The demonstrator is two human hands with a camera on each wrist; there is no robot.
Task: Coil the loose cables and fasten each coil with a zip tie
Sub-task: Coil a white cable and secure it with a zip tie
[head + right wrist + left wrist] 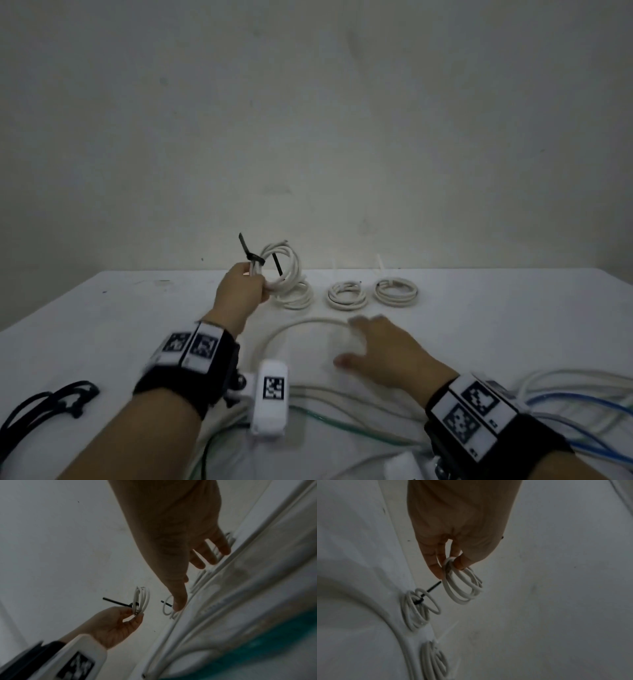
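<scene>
Above the far part of the bench [102, 325], the left hand [239, 291] holds a white coil [286, 263] off the surface, fingers and thumb pinched on its strands. A black tie [248, 250] is cinched around this coil just above the fingers, its tail pointing up and left. In the left wrist view the thumb [462, 562] and fingers [435, 566] close on the top of the coil, and the loops hang free below.

Three more coils lie in a row along the far edge of the bench. The first coil [294, 296] lies directly below the held one and carries a black tie [276, 264]. The second coil [346, 294] and third coil [396, 291] lie to its right, each with a pale tie standing up from it.

The right hand [383, 356] is over the bench with fingers spread and relaxed, gripping nothing. It is blurred. Its fingertips are near a loose cable [294, 329] that curves in an arc across the bench; whether they touch cannot be determined.

A tangle of cables [565, 404], white, blue and green, lies along the near edge. A bundle of black ties [51, 404] lies at near left.
</scene>
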